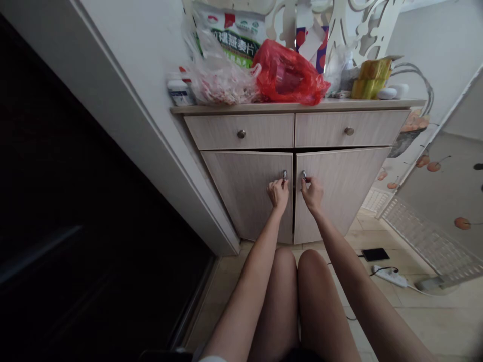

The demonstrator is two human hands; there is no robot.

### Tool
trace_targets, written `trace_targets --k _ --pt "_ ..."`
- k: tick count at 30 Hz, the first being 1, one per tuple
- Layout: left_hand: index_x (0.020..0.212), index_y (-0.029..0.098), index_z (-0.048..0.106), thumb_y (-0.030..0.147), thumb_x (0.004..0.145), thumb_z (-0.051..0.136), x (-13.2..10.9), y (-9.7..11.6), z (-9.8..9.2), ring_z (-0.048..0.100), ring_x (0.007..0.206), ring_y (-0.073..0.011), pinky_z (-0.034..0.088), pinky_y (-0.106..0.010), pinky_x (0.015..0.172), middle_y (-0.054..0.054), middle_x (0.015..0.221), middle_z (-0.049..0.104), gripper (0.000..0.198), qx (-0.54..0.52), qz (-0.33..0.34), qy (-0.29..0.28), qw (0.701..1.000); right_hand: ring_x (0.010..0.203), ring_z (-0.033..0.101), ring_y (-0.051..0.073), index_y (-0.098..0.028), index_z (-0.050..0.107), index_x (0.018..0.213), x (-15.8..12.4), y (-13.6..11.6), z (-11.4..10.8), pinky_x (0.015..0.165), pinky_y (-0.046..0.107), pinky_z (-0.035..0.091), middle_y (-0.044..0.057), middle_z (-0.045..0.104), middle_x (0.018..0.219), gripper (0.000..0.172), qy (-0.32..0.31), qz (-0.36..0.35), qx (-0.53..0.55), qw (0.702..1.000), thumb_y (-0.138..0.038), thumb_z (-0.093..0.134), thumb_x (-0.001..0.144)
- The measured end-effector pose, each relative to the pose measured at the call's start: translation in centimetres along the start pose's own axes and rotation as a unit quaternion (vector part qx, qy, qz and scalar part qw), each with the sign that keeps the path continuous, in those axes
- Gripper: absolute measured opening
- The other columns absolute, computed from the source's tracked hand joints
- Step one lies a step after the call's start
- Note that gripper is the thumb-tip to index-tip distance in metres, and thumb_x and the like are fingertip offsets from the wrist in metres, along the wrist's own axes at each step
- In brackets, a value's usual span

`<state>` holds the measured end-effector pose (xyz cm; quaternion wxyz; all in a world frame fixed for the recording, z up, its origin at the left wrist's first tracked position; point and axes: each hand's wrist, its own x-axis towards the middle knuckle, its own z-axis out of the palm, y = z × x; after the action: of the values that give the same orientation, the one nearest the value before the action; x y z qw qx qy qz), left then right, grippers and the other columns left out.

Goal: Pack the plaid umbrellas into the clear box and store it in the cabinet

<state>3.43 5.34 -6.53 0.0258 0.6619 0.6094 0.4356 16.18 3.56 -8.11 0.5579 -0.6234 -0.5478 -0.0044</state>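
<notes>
A light wood-grain cabinet stands in front of me, with two drawers above two doors. My left hand (278, 192) pinches the small metal handle (284, 174) of the left door (247, 188). On the right door (335, 186), the matching handle (304, 174) is between the thumb and fingers of my right hand (312, 193). Both doors are slightly ajar, with a dark gap along their top edges and a narrow one between them. The inside of the cabinet is hidden.
On the cabinet top are a red plastic bag (283, 75), a clear bag (226, 83), a white bottle (180, 92) and yellow tape rolls (372, 79). A phone (376, 255) and a power strip (389, 276) lie on the floor at right. A dark doorway borders the left.
</notes>
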Motion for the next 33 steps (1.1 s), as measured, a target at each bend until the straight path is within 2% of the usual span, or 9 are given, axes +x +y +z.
trace_targets --k 8,13,18,24,30,33 --pt "0.085 0.019 0.075 0.029 0.09 0.062 -4.7 -2.7 -5.3 0.064 0.091 -0.0252 0.044 -0.037 0.084 -0.011 0.085 0.074 0.017 -0.029 0.056 0.034 0.997 0.069 0.057 0.019 -0.017 0.064 0.093 -4.9 0.7 -7.7 0.069 0.031 0.042 0.011 0.069 0.087 0.043 0.011 -0.053 -0.003 0.999 -0.053 0.042 0.094" --pt "0.085 0.02 0.075 0.036 0.09 0.06 -8.4 -6.3 -10.1 0.065 0.085 -0.0241 0.049 -0.038 0.083 -0.011 0.085 0.074 0.022 -0.068 0.105 0.095 0.988 0.057 0.049 0.015 -0.016 0.065 0.091 -8.0 1.6 -13.6 0.059 0.028 0.039 0.005 0.064 0.073 0.04 0.049 -0.078 -0.033 0.995 -0.053 0.048 0.094" --pt "0.085 0.02 0.074 0.04 0.089 0.061 -11.3 -9.2 -14.9 0.067 0.083 -0.0228 0.054 -0.037 0.079 -0.009 0.082 0.074 0.025 -0.071 0.119 0.147 0.979 0.051 0.043 0.013 -0.017 0.066 0.09 -10.4 2.4 -19.5 0.054 0.028 0.035 0.0 0.054 0.062 0.039 0.076 -0.075 -0.075 0.991 -0.052 0.052 0.092" --pt "0.08 0.02 0.073 0.037 0.084 0.065 -13.1 -12.7 -19.3 0.069 0.079 -0.023 0.057 -0.037 0.074 -0.008 0.08 0.074 0.02 -0.031 0.097 0.194 0.976 0.046 0.042 0.014 -0.018 0.068 0.092 -11.8 4.6 -23.9 0.05 0.029 0.035 -0.003 0.043 0.053 0.042 0.086 -0.042 -0.13 0.987 -0.056 0.052 0.09" --pt "0.078 0.019 0.072 0.036 0.079 0.065 -14.1 -17.1 -23.2 0.07 0.079 -0.0251 0.059 -0.039 0.073 -0.01 0.082 0.074 0.018 0.017 0.058 0.256 0.965 0.048 0.05 0.02 -0.021 0.07 0.098 -13.2 7.5 -28.5 0.053 0.035 0.039 0.001 0.051 0.056 0.045 0.118 0.009 -0.195 0.974 -0.06 0.051 0.086" --pt "0.075 0.024 0.071 0.041 0.075 0.064 -14.3 -18.9 -24.7 0.071 0.08 -0.0278 0.06 -0.046 0.076 -0.007 0.083 0.074 0.018 0.038 -0.001 0.296 0.955 0.05 0.052 0.025 -0.031 0.068 0.092 -13.3 7.7 -30.8 0.055 0.041 0.04 0.005 0.053 0.056 0.037 0.141 0.047 -0.208 0.967 -0.061 0.049 0.082"
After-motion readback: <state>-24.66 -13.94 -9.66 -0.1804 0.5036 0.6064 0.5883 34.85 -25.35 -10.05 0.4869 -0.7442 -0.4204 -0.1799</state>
